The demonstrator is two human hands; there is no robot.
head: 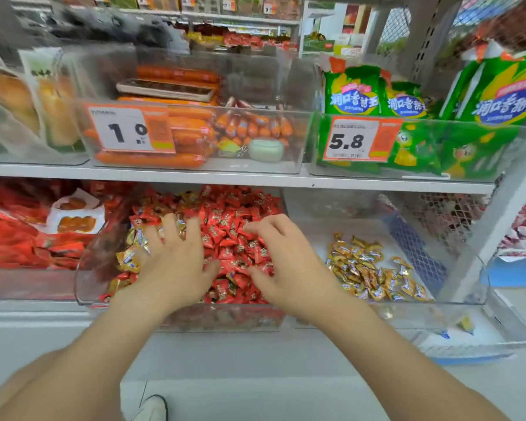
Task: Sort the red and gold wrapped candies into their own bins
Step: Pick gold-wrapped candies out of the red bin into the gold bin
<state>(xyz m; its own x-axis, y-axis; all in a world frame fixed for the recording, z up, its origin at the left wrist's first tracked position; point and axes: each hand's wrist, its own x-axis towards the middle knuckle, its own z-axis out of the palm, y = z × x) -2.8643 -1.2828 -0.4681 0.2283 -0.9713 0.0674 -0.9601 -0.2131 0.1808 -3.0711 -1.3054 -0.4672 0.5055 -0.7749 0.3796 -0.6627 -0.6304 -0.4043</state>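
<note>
- A person stands at a shop shelf, both bare arms reaching into the middle clear bin (80, 287) on the lower shelf.
- That bin is heaped with red candies (234, 214). A cluster of stray gold candies (128, 259) lies along its left side.
- The left hand (172, 259) lies palm down on the left of the heap. Its fingers are spread and fairly straight, the tips sunk among red and gold wrappers, and I see nothing pinched.
- The right hand (289, 262) rests on the red candies just right of the other hand. Its fingers are loosely bent, with the forefinger pointing left and the thumb apart below. It holds nothing I can make out.
- The right clear bin (485, 284), beside the middle one, holds a loose gold pile (368, 268) on its floor, toward the left.
- Red packets (12, 238) fill the space at far left.
- On the upper shelf, orange sausages (152, 159) sit behind a "1.0" tag (119, 130), and green bags (353, 92) sit above a "5.8" tag (359, 139).
- A white shoe (152, 408) shows on the near floor.
</note>
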